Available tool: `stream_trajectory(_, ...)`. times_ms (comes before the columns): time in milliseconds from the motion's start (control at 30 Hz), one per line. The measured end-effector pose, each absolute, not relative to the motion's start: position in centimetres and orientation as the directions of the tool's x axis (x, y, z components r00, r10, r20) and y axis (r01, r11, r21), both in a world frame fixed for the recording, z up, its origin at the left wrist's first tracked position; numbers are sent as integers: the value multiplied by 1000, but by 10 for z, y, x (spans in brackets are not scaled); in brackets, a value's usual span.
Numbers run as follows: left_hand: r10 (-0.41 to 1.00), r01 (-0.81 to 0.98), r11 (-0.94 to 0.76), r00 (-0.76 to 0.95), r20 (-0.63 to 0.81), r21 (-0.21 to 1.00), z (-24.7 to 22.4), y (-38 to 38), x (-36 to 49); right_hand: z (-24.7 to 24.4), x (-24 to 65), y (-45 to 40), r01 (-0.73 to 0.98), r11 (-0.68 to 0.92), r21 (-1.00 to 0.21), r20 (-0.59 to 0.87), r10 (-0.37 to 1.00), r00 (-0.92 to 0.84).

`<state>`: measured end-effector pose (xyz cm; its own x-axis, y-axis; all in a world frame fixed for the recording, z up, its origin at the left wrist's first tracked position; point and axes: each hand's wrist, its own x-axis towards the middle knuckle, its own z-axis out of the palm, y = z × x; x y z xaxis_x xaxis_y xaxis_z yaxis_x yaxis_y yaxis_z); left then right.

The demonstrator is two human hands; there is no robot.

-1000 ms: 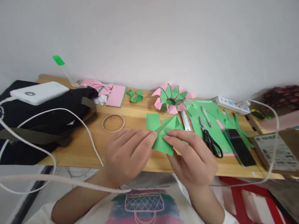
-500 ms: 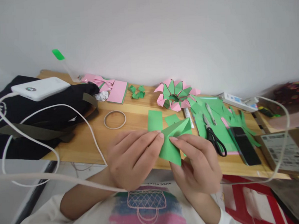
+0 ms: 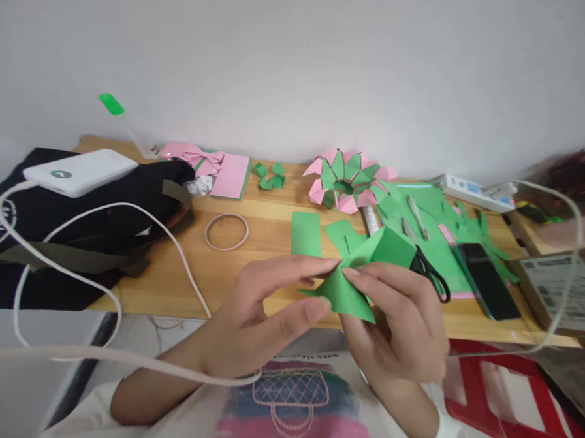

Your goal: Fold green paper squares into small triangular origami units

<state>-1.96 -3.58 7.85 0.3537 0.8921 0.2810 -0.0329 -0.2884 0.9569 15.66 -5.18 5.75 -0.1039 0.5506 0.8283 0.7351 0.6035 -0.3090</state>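
Note:
A partly folded sheet of green paper [image 3: 346,297] is held above the table's front edge, its creased flaps standing out to both sides. My right hand [image 3: 401,324] pinches it from the right, thumb and fingers closed on the folds. At its left side is my left hand [image 3: 258,315], thumb and fingers spread apart, the fingertips at the paper's edge. Just beyond lie a flat green paper rectangle [image 3: 305,233] and another green piece [image 3: 340,235]. A ring of folded pink and green paper pieces [image 3: 338,159] sits farther back.
Black-handled scissors [image 3: 439,283], a phone [image 3: 486,281] and green scraps lie at right, before a power strip [image 3: 477,191]. At left, a power bank [image 3: 81,172] rests on a black bag [image 3: 101,222]. A tape ring [image 3: 226,231] is on the table; white cables loop across.
My left fingers have spread from their closed pinch on the green paper. The paper and my right hand have shifted slightly right, and its flaps have opened wider.

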Motion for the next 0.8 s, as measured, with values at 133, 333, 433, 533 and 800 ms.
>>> stream_trajectory(133, 929, -103, -71, 356, 103, 992, 81, -32, -17, 58, 151, -50, 702, 632, -327, 825, 553, -114)
stream_trajectory(333, 958, -183, 51, 287, 4, 982, 74, -27, -14, 64, 151, -45, 588, 634, -503, 693, 702, -164)
stream_trajectory(433, 964, -244, 106, 264, -39, 964, 70, -24, -14, 68, 157, -43, 534, 610, -585, 576, 777, -256)
stream_trajectory(533, 959, -269, 164, 269, -90, 949, 68, -21, -12, 69, 161, -43, 560, 575, -596, 548, 801, -239)
stream_trajectory(800, 944, -311, 246, 291, -154, 918, 61, -18, -11, 66, 158, -46, 535, 513, -671, 541, 832, -119)
